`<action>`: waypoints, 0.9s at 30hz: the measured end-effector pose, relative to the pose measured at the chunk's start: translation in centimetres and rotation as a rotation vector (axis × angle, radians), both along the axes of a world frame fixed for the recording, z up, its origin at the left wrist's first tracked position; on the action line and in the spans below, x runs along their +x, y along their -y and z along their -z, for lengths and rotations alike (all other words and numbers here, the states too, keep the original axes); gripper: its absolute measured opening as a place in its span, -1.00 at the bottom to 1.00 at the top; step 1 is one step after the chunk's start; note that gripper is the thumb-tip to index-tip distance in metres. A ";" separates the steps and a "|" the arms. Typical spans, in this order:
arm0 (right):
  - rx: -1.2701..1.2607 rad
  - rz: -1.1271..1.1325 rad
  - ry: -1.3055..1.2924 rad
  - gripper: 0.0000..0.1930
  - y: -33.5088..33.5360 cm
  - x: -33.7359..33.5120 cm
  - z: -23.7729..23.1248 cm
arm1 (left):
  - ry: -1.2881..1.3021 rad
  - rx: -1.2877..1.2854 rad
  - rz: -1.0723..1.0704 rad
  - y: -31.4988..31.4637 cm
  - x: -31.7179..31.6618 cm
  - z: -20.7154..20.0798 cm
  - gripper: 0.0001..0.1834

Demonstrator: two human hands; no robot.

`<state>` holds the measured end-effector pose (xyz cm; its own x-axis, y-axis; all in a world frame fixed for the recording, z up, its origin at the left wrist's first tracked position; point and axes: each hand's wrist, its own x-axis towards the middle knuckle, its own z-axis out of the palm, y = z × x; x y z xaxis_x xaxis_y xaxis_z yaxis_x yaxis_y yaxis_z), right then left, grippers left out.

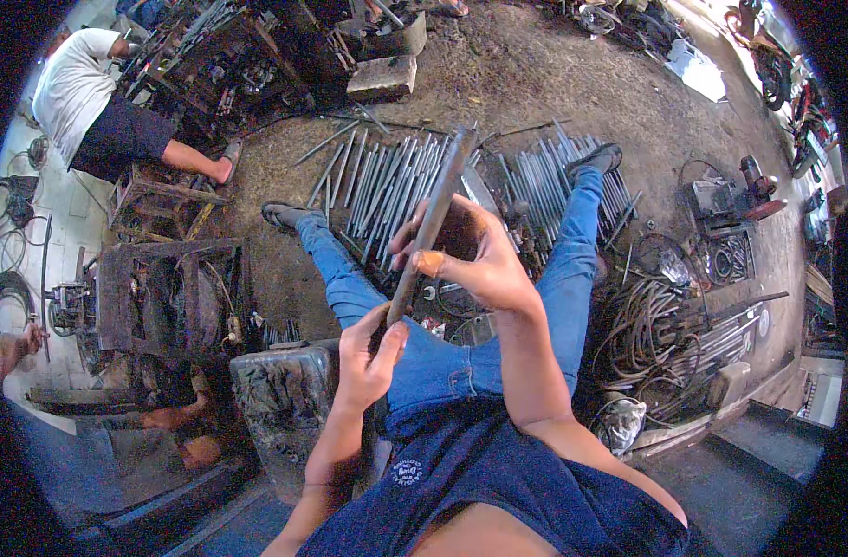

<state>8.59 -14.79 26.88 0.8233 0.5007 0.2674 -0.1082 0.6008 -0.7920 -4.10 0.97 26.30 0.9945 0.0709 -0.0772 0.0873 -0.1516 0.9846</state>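
Observation:
I sit with my legs in blue jeans spread over a dirt floor. Both hands hold one long grey metal rod [440,200] that slants up and away from my lap. My right hand [475,255] grips it near the middle, fingers wrapped around it. My left hand [368,353] holds its lower end above my left thigh. On the ground between my feet lie several similar metal rods [387,181] in a rough row, with another batch [544,176] by my right foot.
A dark metal block [280,395] stands by my left knee. A rusty bench with tools [164,297] is at left. Another person [99,102] crouches at upper left. Coiled hoses and cables [647,334] and a small machine [721,200] lie at right.

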 end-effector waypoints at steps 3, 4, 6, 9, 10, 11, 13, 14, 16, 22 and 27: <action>-0.006 -0.063 -0.046 -0.56 0.6 0.0 -0.6 | -0.043 -0.046 -0.003 0.2 0.0 -0.5 -0.80; -0.005 -0.063 -0.047 -0.56 0.7 0.1 -0.5 | -0.078 -0.087 0.002 0.1 0.0 -0.6 -0.80; -0.029 -0.058 -0.054 -0.54 0.7 0.1 -0.3 | -0.113 -0.128 0.007 -0.1 0.0 -0.4 -0.79; -0.061 -0.013 -0.077 -0.56 0.6 0.1 -0.1 | -0.068 -0.129 0.054 -0.4 0.3 0.0 -0.78; -0.061 -0.013 -0.077 -0.56 0.6 0.2 -0.1 | -0.071 -0.128 0.052 -0.4 0.4 0.0 -0.78; -0.066 0.000 -0.066 -0.57 0.6 0.2 -0.1 | -0.075 -0.125 0.050 -0.4 0.4 -0.1 -0.77; -0.070 0.013 -0.057 -0.58 0.6 0.2 -0.2 | -0.080 -0.124 0.025 -0.1 0.5 -0.5 -0.78; -0.077 0.023 -0.064 -0.58 0.6 0.1 -0.4 | -0.084 -0.124 0.001 0.0 0.5 -0.6 -0.78; -0.084 0.033 -0.070 -0.58 0.6 0.2 -0.5 | -0.057 -0.078 -0.012 0.1 0.4 -0.1 -0.78; -0.137 0.063 -0.048 -0.57 0.4 0.3 -0.1 | 0.027 0.182 -0.028 -0.1 0.7 -0.1 -0.72; -0.129 0.098 -0.033 -0.58 0.1 0.0 -0.3 | 0.038 0.178 -0.080 -0.2 0.5 0.4 -0.74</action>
